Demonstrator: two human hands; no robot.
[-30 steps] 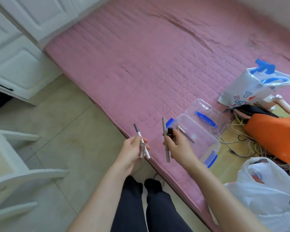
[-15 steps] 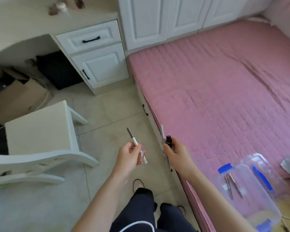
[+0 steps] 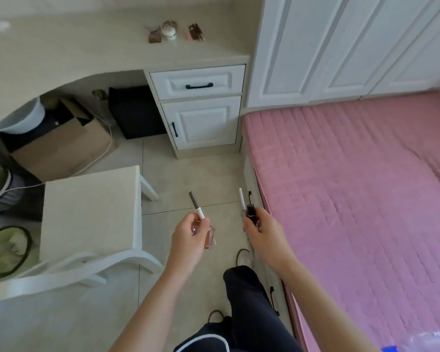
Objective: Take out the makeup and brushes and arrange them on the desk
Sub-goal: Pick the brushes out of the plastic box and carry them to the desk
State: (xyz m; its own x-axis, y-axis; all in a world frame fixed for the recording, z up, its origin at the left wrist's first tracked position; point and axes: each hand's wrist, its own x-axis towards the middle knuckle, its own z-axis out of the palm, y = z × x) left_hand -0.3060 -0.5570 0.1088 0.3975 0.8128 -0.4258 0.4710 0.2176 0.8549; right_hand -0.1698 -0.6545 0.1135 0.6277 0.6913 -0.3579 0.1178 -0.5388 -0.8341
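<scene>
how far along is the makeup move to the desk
Partly done: a few small makeup items already sit on the desk. In hand: the left hand grips a pencil and pink tubes, the right hand a white pencil and dark bottle. Left: setting these down.

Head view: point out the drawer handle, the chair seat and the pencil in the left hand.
drawer handle (image 3: 199, 85), head view, middle of the black bar.
chair seat (image 3: 89, 212), head view, centre of the seat.
pencil (image 3: 197, 206), head view, shaft above the left hand (image 3: 188, 240).

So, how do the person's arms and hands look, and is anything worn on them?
Both forearms are bare up to the frame edge: no sleeves in view. The left hand and right hand wear no gloves, and no rings, watch or bracelets show. Nails are too blurred to judge.
</scene>
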